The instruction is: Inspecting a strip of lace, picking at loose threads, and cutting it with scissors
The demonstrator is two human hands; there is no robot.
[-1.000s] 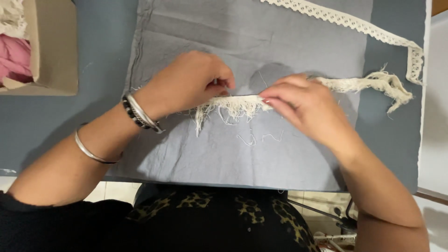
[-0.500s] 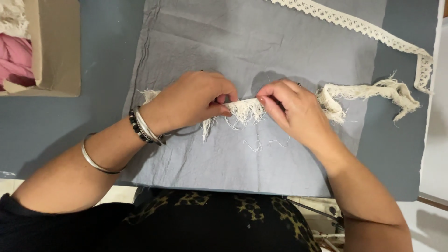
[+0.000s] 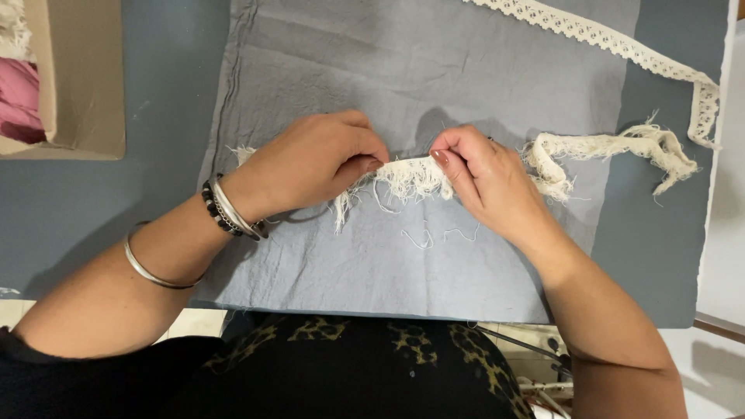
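Observation:
A cream fringed strip with frayed threads stretches across a grey cloth laid flat on the table. My left hand pinches the strip at its left part, with a short end poking out behind the wrist. My right hand pinches it a little to the right, fingertips close to the left hand's. The rest of the strip curls away to the right and ends in a loose tail. A few pulled threads lie on the cloth below the hands.
A white lace ribbon runs along the top right and loops down at the table's right side. A cardboard box with pink fabric stands at the top left. The blue-grey table top surrounds the cloth.
Both hands have shifted left along the strip and drawn closer together. The strip's right part now bunches into a curl beside my right hand.

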